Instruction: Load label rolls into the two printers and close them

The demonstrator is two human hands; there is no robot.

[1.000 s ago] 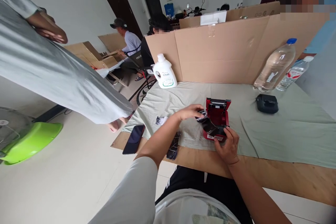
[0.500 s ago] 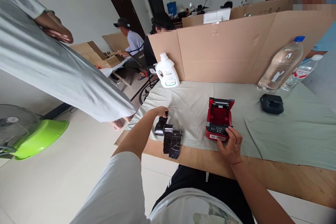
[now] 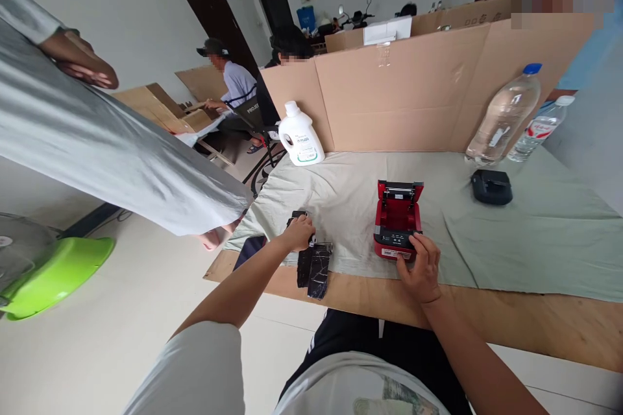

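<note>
My left hand (image 3: 298, 234) is over several small black rolls, its fingers curled down on one, a black label roll (image 3: 305, 266) whose loose strip hangs toward the table's front edge. Beside it lies another roll with a black, white-veined strip (image 3: 320, 272). A further black roll (image 3: 298, 214) shows just behind my fingers. My right hand (image 3: 422, 264) grips the front right corner of a small red and black label printer (image 3: 396, 248), thumb low on the front and fingers on top. The printer's lid (image 3: 400, 190) stands up, and its red inside shows.
A white jug (image 3: 302, 136) stands at the back left, before a cardboard partition (image 3: 394, 97). Two water bottles (image 3: 503, 117) and a black case (image 3: 491, 187) are at the right. A dark flat object (image 3: 249, 249) lies by my left forearm. A person in grey stands at left.
My left hand has come nearer and down onto the rolls, from behind them. A dark flat object now shows beside my forearm. My right hand stays on the printer; the view has shifted slightly.
</note>
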